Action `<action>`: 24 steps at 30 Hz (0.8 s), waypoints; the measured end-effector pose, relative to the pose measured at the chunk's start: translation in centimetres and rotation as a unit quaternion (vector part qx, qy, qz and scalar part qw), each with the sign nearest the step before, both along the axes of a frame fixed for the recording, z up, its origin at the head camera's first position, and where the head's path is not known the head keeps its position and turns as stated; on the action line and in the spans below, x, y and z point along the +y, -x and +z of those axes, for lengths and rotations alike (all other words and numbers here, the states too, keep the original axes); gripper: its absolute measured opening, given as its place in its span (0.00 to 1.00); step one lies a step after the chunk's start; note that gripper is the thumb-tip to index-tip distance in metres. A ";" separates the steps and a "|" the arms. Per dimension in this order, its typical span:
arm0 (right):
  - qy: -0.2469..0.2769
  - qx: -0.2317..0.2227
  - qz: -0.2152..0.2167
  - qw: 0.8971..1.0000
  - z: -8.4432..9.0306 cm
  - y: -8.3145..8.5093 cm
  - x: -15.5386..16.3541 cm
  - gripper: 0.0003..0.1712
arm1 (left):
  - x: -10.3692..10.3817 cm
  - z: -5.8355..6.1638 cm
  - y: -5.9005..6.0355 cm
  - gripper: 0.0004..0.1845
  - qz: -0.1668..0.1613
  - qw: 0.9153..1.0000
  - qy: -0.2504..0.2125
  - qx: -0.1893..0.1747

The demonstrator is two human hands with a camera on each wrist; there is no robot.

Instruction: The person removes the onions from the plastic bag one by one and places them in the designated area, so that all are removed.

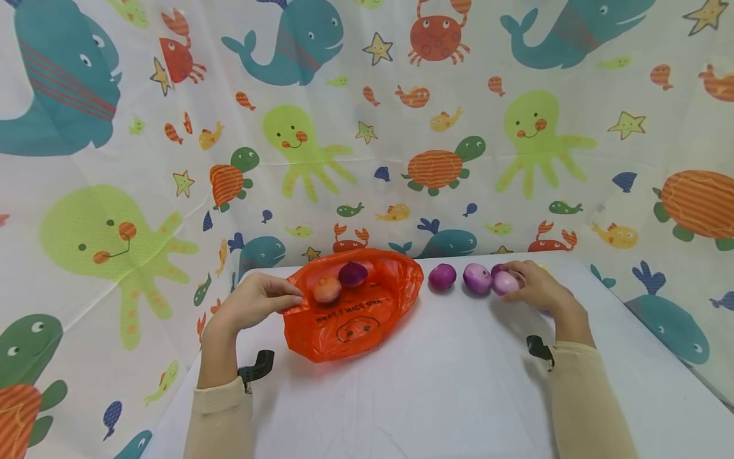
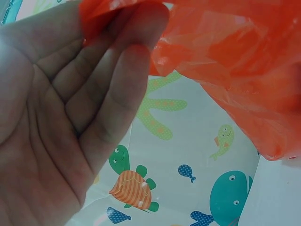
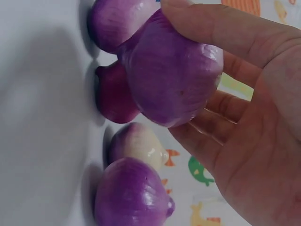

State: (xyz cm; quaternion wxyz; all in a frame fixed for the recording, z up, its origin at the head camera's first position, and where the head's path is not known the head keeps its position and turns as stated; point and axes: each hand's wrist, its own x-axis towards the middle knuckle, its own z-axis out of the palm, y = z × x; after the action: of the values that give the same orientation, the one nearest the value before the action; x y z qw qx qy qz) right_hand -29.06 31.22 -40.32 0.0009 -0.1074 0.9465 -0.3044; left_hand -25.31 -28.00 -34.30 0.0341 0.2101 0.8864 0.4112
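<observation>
My left hand (image 1: 249,305) pinches the left rim of an orange-red plastic bag (image 1: 367,328) with printed writing and a pig face. Inside the open bag lie an orange-brown onion (image 1: 327,290) and a dark purple onion (image 1: 352,274). Over at the right, my right hand (image 1: 541,290) grips a purple onion (image 3: 174,70) between thumb and fingers. In the right wrist view this onion appears lifted off the white table, in front of other onions. The left wrist view has the bag's film (image 2: 235,61) over the fingertips.
Between bag and right hand, a purple onion (image 1: 442,278) and a paler one (image 1: 477,279) sit on the white table (image 1: 436,382). More onions, one purple and white (image 3: 136,146), another purple (image 3: 134,195), stand near the right hand. A sea-animal curtain (image 1: 367,185) hangs behind.
</observation>
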 end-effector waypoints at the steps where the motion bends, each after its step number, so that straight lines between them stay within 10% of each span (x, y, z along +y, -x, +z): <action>1: -0.003 -0.004 0.000 1.000 0.0 0.0 0.1 0.43 | 0.0 0.0 0.0 0.08 -0.001 1.000 0.000 0.001; 12: -0.003 -0.074 -0.025 0.997 -0.7 -0.1 0.0 0.48 | 0.0 0.0 0.0 0.08 -0.002 1.000 -0.002 0.001; 24: -0.025 -0.050 -0.008 0.998 -0.7 -0.3 0.1 0.44 | -0.1 0.0 0.0 0.08 -0.004 1.000 0.005 0.005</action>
State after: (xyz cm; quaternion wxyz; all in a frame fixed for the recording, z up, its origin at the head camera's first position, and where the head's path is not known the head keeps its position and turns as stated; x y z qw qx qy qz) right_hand -28.79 31.28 -41.02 0.0481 -0.0843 0.9536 -0.2851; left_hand -25.30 -28.09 -34.27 0.0325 0.2150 0.8876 0.4060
